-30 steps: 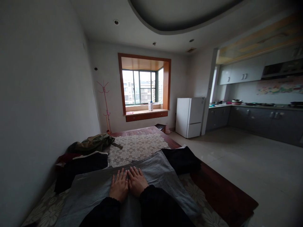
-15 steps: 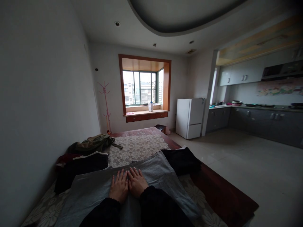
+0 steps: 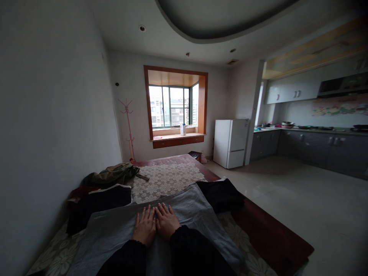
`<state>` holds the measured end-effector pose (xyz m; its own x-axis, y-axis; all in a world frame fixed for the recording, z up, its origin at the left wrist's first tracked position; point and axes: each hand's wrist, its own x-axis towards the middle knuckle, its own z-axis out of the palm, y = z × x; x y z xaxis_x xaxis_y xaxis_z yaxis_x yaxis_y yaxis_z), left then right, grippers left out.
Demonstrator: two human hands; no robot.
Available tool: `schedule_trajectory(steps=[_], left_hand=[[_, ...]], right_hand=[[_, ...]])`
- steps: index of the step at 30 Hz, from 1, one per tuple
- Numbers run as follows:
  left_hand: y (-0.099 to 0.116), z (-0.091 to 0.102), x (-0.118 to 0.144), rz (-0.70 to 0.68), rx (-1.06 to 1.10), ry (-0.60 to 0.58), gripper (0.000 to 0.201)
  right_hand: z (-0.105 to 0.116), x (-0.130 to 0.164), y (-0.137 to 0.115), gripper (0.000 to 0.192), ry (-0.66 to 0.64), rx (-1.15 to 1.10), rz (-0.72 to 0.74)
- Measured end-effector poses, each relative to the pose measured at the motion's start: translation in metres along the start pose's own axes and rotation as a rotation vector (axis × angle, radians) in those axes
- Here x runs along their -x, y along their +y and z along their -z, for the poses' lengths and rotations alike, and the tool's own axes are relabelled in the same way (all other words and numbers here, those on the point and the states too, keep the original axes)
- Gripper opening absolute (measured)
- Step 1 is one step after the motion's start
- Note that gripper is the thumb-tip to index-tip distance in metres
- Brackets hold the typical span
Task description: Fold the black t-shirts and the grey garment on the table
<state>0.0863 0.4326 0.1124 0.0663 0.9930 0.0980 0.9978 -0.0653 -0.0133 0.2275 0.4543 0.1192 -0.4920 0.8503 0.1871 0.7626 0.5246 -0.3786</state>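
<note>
A grey piece of cloth point(image 3: 112, 226), perhaps a garment, lies spread over the near part of the table. My left hand point(image 3: 145, 226) rests palm down on it with the fingers stretched forward. Right beside it, my right hand point(image 3: 166, 222) lies flat on the same cloth, the two hands touching or nearly so. Neither holds anything. Folded black cloth point(image 3: 221, 194) sits to the right of the grey cloth, and black clothing point(image 3: 100, 203) with a white edge lies to its left. My dark sleeves cover part of the grey cloth.
A floral lace tablecloth point(image 3: 169, 176) covers much of the dark red table point(image 3: 270, 234). An olive-green garment or bag point(image 3: 112, 174) lies at the far left by the wall. Beyond stand a pink coat rack point(image 3: 128, 126) and a white fridge point(image 3: 230, 142).
</note>
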Motion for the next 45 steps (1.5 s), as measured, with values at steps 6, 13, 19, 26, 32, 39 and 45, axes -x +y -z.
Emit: schedule_trajectory(steps=[6,13,19,26,32,39,45], left_hand=[[0.001,0.002,0.001,0.001,-0.009,-0.006,0.063],[0.001,0.002,0.001,0.001,-0.025,-0.006,0.063],[0.0,-0.002,0.001,-0.005,-0.024,0.01,0.063],[0.0,-0.003,-0.001,0.007,-0.004,0.003,0.063],[0.004,0.009,0.002,0.019,0.004,-0.045,0.063],[0.008,0.017,0.004,0.032,0.002,-0.063,0.063],[0.005,0.014,0.004,0.019,0.008,-0.048,0.063]], right_hand=[[0.0,0.0,0.0,0.059,-0.003,0.0,0.003],[0.0,0.0,0.001,0.059,-0.001,0.011,0.003],[-0.002,0.0,0.002,0.058,0.005,0.014,0.01],[-0.003,0.0,0.002,0.059,0.008,0.003,0.006],[-0.003,0.0,0.003,0.058,0.015,0.014,0.009],[-0.004,-0.001,0.004,0.059,0.016,0.012,0.014],[-0.004,-0.001,0.003,0.058,0.009,0.011,0.012]])
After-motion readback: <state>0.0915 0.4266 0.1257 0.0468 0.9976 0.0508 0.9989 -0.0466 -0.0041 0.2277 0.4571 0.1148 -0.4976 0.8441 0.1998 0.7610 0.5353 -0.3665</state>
